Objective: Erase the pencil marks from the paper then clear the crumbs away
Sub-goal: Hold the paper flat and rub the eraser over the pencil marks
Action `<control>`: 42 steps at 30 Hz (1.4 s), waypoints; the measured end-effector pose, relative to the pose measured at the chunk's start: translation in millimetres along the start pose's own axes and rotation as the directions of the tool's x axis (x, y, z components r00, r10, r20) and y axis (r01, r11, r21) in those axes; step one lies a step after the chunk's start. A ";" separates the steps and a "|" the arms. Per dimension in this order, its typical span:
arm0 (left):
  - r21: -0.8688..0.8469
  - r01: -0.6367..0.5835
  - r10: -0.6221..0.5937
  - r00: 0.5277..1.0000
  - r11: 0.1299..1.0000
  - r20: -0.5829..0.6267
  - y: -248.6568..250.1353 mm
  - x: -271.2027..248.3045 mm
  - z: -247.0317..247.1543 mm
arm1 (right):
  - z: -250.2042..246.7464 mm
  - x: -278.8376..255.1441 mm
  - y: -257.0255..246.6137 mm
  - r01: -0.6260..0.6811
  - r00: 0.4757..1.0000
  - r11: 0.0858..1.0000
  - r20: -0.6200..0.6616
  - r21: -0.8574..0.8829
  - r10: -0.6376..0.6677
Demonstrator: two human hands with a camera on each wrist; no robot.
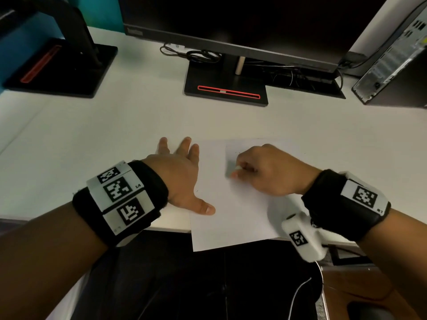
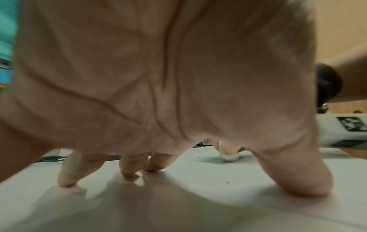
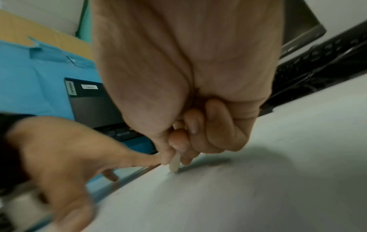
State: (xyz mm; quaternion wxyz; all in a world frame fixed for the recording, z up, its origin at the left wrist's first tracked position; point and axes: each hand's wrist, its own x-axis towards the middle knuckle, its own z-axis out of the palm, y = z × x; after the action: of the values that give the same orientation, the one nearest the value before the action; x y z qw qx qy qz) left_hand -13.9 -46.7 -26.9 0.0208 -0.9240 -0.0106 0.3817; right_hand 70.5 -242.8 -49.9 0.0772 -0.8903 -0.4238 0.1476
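The readable writing was sparse: in the right-wrist view a dark monitor back [image 3: 93, 102] carried the word "Lenovo" down its upper left corner beside a small white sticker whose print was too fine to read, and in the head view the lower left bezel of the central monitor [image 1: 231, 19] bore a logo too blurred to make out. Both wrists wore black bands with white blocks of square black-and-white marker codes. The paper [image 1: 231, 204] lay on the white desk [image 1: 92, 135], its near edge overhanging the desk's front edge and its far edge well short of the monitor base [image 1: 226, 88] with the red-outlined slot. The left hand [image 1: 180, 179] lay flat with fingers straight and spread, the thumb and the fingers nearest it pressing the sheet's left margin while the outer fingertips rested on the bare desk. The right hand [image 1: 265, 172] was curled, thumb and fingertips pinching a small whitish eraser [image 3: 174, 163] whose tip touched the paper in its upper middle part, at a grey smudge; a few dark specks lay on the sheet nearby. Open desk stretched to the left of the paper and between it and the monitor stands; a computer tower [image 1: 392, 65] stood at the far right.
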 end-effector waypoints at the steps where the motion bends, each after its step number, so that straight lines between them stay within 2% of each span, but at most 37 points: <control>1: 0.002 0.002 -0.002 1.000 1.000 -0.001 0.0 -0.4 0.0 | 3.1 -1.8 -3.2 0.019 1.000 1.000 0.013 0.013 -0.019; 4: 0.004 0.000 0.000 1.000 1.000 -0.001 0.5 -2.1 -1.2 | -3.5 -3.5 10.1 -0.079 0.996 0.997 0.028 -0.007 0.079; 8: -0.002 -0.009 0.009 1.000 1.000 -0.004 0.3 -1.1 -1.4 | -18.4 -2.5 37.2 -0.252 0.967 0.968 -0.026 0.006 0.252; 11: -0.039 -0.010 0.010 1.000 0.999 -0.001 -4.4 4.8 3.1 | -14.5 -2.4 26.7 -0.184 0.982 0.983 -0.042 -0.021 0.183; 13: -0.050 -0.010 0.011 1.000 0.999 0.001 -5.4 6.8 5.0 | -6.0 -5.4 12.3 -0.086 0.996 0.996 0.003 -0.015 0.086; 15: -0.034 -0.009 0.009 1.000 0.999 -0.005 -3.9 5.5 4.1 | 0.2 -10.0 5.7 -0.043 0.998 0.999 0.040 0.015 0.042; 17: -0.024 -0.009 0.009 1.000 1.000 -0.011 -2.7 4.3 3.4 | -2.1 -11.5 14.0 -0.096 0.995 0.995 0.033 0.012 0.095; 20: -0.043 -0.010 0.009 1.000 0.999 -0.009 -5.2 6.5 4.6 | -14.9 -12.3 34.8 -0.241 0.970 0.970 -0.030 0.005 0.241; 21: -0.050 -0.010 0.009 1.000 0.999 -0.007 -6.0 7.5 4.9 | -16.4 -12.8 37.7 -0.248 0.968 0.969 -0.048 0.000 0.247; 23: -0.054 -0.010 0.010 1.000 0.998 -0.003 -5.4 7.6 4.6 | -13.3 -15.4 29.2 -0.178 0.983 0.984 -0.051 -0.007 0.177; 25: -0.038 -0.008 0.008 1.000 0.999 -0.006 -4.4 6.1 4.3 | -3.6 -19.0 8.6 -0.053 0.999 0.998 0.000 0.020 0.053; 27: -0.034 -0.004 0.004 1.000 0.999 -0.011 -3.1 5.0 3.8 | 4.2 -23.5 -6.7 0.010 0.999 0.998 0.052 0.063 -0.013; 30: -0.029 -0.001 0.001 1.000 1.000 -0.008 -2.5 4.6 2.8 | 1.7 -25.7 2.9 -0.051 0.997 0.997 0.067 0.063 0.047; 34: -0.048 -0.011 0.010 1.000 0.999 -0.011 -4.6 9.6 6.0 | -10.3 -24.8 31.7 -0.197 0.980 0.979 0.008 0.053 0.197; 36: -0.070 -0.010 0.010 1.000 0.997 -0.008 -6.4 12.6 8.5 | -12.7 -25.4 37.0 -0.224 0.974 0.974 -0.021 0.040 0.225; 42: -0.064 -0.005 0.004 1.000 0.998 -0.007 -5.3 11.5 7.3 | 1.9 -34.0 7.5 -0.056 0.998 0.994 0.044 0.096 0.052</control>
State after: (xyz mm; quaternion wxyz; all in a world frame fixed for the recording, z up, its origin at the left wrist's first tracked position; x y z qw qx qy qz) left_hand -10.9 -40.8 -39.9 -0.0098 -0.9255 -0.0207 0.3781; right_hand 55.0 -273.9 -46.9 0.1075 -0.8933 -0.3936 0.1884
